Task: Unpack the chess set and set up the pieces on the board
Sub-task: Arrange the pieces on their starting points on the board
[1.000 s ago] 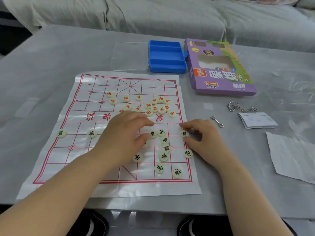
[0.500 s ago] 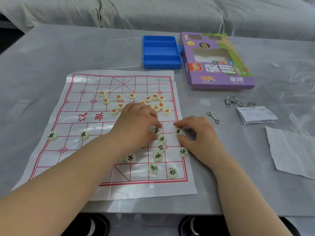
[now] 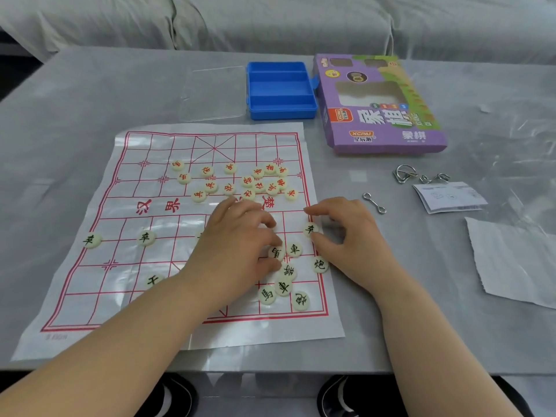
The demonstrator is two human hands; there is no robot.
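Note:
The white plastic board [image 3: 135, 206] with a red grid lies flat on the grey table. Several red-lettered pieces [image 3: 246, 182] are bunched on its far half. Several black-lettered pieces [image 3: 288, 272] lie loose at the near right. Two black-lettered pieces [image 3: 91, 239] [image 3: 146, 237] stand on a line at the left. My left hand [image 3: 237, 242] lies over the loose group, with forefinger and thumb round one black-lettered piece [image 3: 276, 252]. My right hand [image 3: 346, 236] pinches another black-lettered piece [image 3: 310, 228] at the board's right edge line.
Behind the board sit a blue case [image 3: 281, 91], its clear lid [image 3: 213, 91] and the purple box [image 3: 379, 106]. To the right lie metal ring puzzles [image 3: 406, 174], a metal link [image 3: 374, 203], a folded slip [image 3: 449, 197] and a paper sheet [image 3: 517, 260].
My left hand has shifted right, closer to the loose black-lettered pieces and my right hand. My right hand stays on the same piece. The view has dipped slightly.

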